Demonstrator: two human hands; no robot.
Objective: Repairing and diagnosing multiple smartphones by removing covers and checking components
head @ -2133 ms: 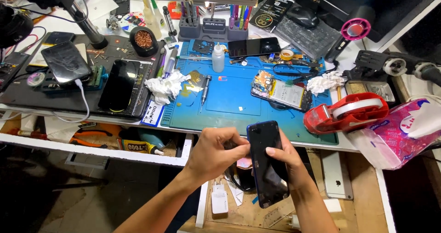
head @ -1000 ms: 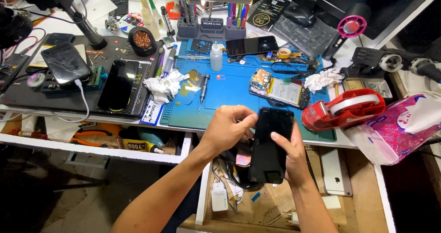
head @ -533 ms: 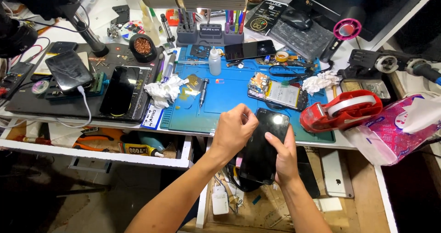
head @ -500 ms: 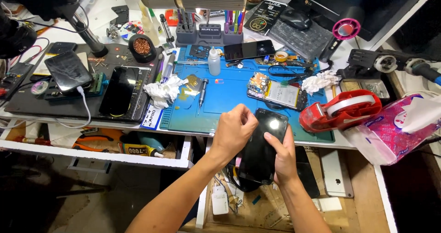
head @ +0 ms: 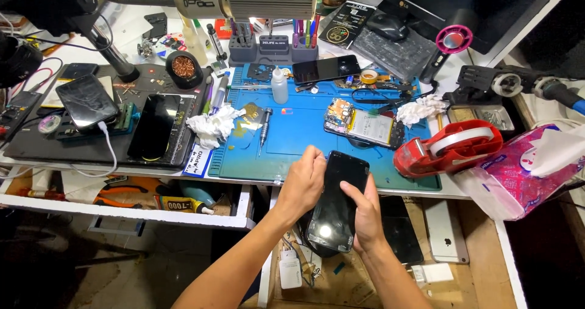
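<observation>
I hold a black smartphone [head: 338,202] with its glossy dark face up, just in front of the near edge of the blue work mat [head: 304,132]. My right hand [head: 365,214] grips its right side from below, thumb lying across the glass. My left hand [head: 303,184] rests on the phone's upper left edge, fingers curled over the top corner. The phone tilts, its top end over the mat's edge.
On the mat lie an opened phone body [head: 364,125], a screwdriver [head: 264,129], a small white bottle [head: 279,86], crumpled tissue [head: 210,126] and another dark phone [head: 326,69]. A red tape dispenser [head: 448,150] and pink tissue pack [head: 527,169] sit right. Phones [head: 152,126] lie on the left tray.
The phone has come up and forward from below the desk edge toward the mat. My left hand shifted from the phone's left side to its top corner.
</observation>
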